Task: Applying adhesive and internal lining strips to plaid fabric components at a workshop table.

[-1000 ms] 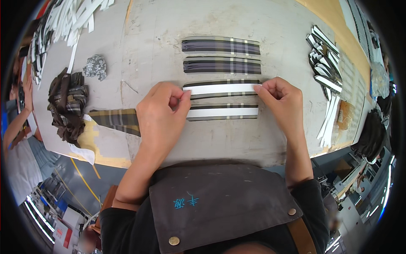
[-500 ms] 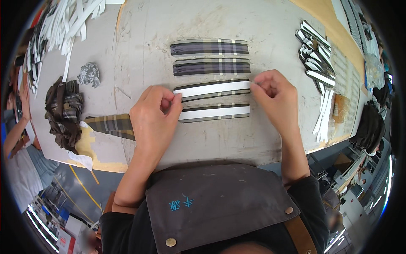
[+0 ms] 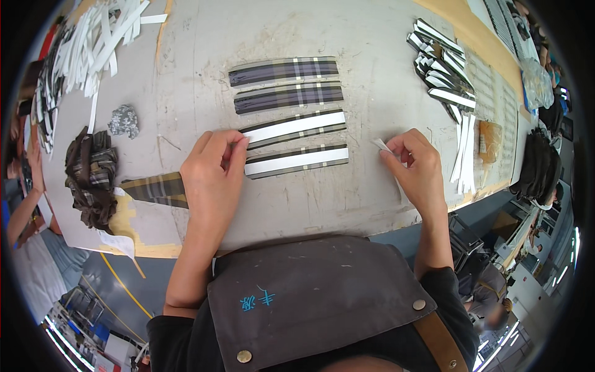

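Several plaid fabric strips lie in a column in the middle of the table. The upper two [image 3: 282,71] show purple-grey plaid. The lower two each carry a white strip along their length. At the left end of the third plaid strip [image 3: 297,139], my left hand [image 3: 214,164] is closed, thumb and forefinger pinching its corner. Below it lies the fourth plaid strip [image 3: 297,173]. My right hand [image 3: 418,164] is apart from the strips, to their right. It pinches a thin whitish strip [image 3: 381,144], whose tail seems to hang below the fingers.
White strips [image 3: 108,43] are heaped at the far left. Bundled dark plaid cloth [image 3: 90,180] and a grey patterned scrap [image 3: 124,121] lie on the left. Finished-looking strips [image 3: 443,68], loose white strips [image 3: 463,155] and a brown packet [image 3: 489,141] are at right. Another person's arm [image 3: 28,186] shows at far left.
My right hand has moved away from the third strip's right end, slightly down, and a thin whitish strip now shows in its fingers. My left hand stays at the left end. The view has shifted slightly.
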Action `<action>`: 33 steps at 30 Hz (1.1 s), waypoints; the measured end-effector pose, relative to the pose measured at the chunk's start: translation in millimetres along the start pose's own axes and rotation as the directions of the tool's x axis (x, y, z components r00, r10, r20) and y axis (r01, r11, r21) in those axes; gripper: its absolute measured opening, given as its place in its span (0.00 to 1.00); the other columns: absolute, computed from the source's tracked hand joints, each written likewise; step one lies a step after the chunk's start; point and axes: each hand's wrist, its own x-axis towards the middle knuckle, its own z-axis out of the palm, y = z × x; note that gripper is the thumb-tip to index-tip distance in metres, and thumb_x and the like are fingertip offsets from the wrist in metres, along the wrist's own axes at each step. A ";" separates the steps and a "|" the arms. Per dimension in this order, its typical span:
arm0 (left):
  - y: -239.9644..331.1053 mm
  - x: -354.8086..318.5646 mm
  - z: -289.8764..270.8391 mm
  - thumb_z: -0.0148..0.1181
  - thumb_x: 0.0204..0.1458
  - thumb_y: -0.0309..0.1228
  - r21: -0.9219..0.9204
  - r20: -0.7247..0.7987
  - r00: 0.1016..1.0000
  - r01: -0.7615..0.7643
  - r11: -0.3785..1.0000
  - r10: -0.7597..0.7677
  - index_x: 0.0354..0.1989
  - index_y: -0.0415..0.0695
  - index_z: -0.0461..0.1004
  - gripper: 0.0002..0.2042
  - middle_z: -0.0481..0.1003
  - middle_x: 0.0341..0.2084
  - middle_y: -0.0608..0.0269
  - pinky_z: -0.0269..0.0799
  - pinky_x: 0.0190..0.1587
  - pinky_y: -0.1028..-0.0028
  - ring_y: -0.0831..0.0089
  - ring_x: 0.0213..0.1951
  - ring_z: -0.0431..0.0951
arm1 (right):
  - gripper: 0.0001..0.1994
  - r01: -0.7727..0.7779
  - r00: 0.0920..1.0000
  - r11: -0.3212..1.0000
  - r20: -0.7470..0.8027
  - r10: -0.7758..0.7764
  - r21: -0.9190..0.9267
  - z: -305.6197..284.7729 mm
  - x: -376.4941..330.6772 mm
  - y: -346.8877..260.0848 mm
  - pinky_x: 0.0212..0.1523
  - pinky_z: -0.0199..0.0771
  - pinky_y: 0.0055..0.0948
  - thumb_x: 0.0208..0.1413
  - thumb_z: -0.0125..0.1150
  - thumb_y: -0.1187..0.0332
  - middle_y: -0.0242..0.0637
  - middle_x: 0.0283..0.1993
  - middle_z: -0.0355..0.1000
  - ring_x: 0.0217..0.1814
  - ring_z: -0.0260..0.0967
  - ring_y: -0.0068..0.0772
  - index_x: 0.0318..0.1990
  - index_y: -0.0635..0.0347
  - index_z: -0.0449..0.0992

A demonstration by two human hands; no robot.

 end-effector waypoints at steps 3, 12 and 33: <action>3.0 -2.2 -2.4 0.64 0.50 0.21 -0.020 0.019 1.000 0.020 1.000 -0.020 0.32 0.38 0.77 0.03 0.70 0.20 0.67 0.61 0.23 0.80 0.82 0.21 0.65 | 0.07 0.064 0.998 0.997 -0.018 -0.063 0.037 -2.3 -2.1 -3.4 0.30 0.68 0.26 0.46 0.67 0.75 0.35 0.27 0.72 0.27 0.67 0.29 0.32 0.65 0.75; 42.8 -14.0 8.0 0.66 0.46 0.18 -0.447 0.205 0.945 -0.140 0.884 0.253 0.32 0.41 0.77 0.07 0.76 0.27 0.62 0.70 0.24 0.80 0.76 0.24 0.74 | 0.06 -0.044 0.942 0.884 0.315 -0.119 0.466 2.2 -4.7 -42.4 0.33 0.65 0.21 0.49 0.66 0.77 0.28 0.25 0.71 0.28 0.64 0.18 0.29 0.64 0.73; 19.4 -16.8 -7.5 0.53 0.57 0.16 -0.759 0.456 0.885 0.332 0.560 0.094 0.42 0.37 0.78 0.09 0.76 0.35 0.66 0.67 0.34 0.82 0.81 0.33 0.72 | 0.13 0.125 0.867 0.724 0.280 -0.412 0.678 7.6 2.2 -29.0 0.31 0.61 0.18 0.50 0.65 0.81 0.28 0.36 0.71 0.33 0.66 0.18 0.42 0.59 0.75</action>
